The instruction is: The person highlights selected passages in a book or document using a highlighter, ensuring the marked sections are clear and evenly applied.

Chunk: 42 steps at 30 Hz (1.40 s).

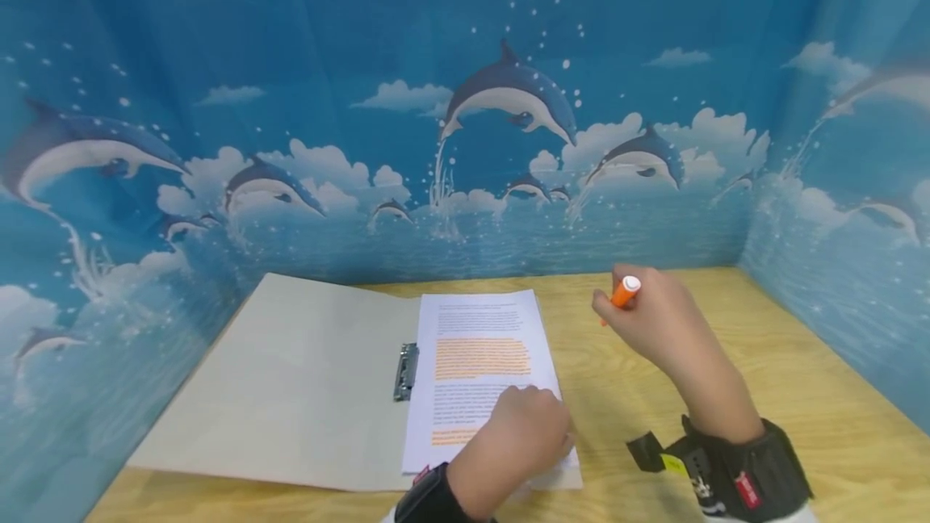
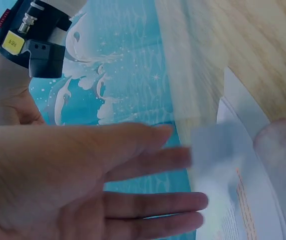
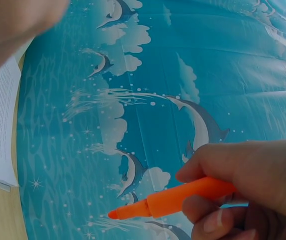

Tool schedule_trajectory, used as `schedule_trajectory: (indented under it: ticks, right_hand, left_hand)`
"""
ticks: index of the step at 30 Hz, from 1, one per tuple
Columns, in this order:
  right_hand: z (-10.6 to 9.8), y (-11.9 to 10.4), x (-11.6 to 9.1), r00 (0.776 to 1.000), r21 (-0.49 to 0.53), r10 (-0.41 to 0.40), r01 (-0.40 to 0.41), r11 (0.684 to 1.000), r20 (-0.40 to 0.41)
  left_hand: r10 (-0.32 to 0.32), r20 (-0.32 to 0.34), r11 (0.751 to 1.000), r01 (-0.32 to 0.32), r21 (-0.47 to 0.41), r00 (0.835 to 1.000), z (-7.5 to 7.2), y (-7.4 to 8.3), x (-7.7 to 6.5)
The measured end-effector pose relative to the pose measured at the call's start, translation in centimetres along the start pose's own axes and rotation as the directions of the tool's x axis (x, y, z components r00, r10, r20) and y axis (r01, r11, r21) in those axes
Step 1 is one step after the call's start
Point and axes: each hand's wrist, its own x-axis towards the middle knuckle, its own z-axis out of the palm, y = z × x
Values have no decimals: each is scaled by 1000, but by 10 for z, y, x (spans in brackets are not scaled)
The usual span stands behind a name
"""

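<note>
My right hand [image 1: 654,313] pinches an orange highlighter [image 1: 625,291] above the table, to the right of the papers. Its white end faces up, and in the right wrist view the uncapped orange tip [image 3: 113,214] points away from the fingers. My left hand [image 1: 526,430] is over the lower right part of a stack of printed sheets [image 1: 479,317]. In the left wrist view its fingers [image 2: 158,204] reach out fairly straight beside the paper edge. Two blocks of text on the top sheet are marked orange. The left hand covers the page's lower right corner.
The sheets lie on the right side of an opened folder [image 1: 291,378], whose pale cover spreads to the left. A metal clip [image 1: 406,372] sits at the fold. Around the wooden table [image 1: 814,394] hangs a blue curtain [image 1: 349,39] printed with dolphins.
</note>
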Motion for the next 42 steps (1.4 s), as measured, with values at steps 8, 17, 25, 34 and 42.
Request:
schedule_trajectory:
  ticks: [8, 17, 25, 34, 42]
  right_hand:
    - [3, -2, 0, 1000, -5, -8, 8, 1000, 7]
    - [6, -3, 0, 1000, -2, -13, 13, 1000, 18]
    - [11, -7, 0, 999, -10, -7, 8, 1000, 54]
    - [14, -4, 1, 997, -24, -18, 20, 1000, 73]
    - [14, 0, -2, 997, -26, -2, 4, 1000, 75]
  left_hand:
    - [-58, -73, 998, 61, 31, 996, 0, 0, 0]
    - [-153, -92, 987, 147, -69, 984, -17, -33, -19]
    - [-420, 59, 844, 414, -341, 906, -32, -139, -93]
    - [-551, 328, 688, 640, -342, 767, 0, -236, -151]
    - [-634, 311, 668, 704, -242, 708, 19, -234, -135]
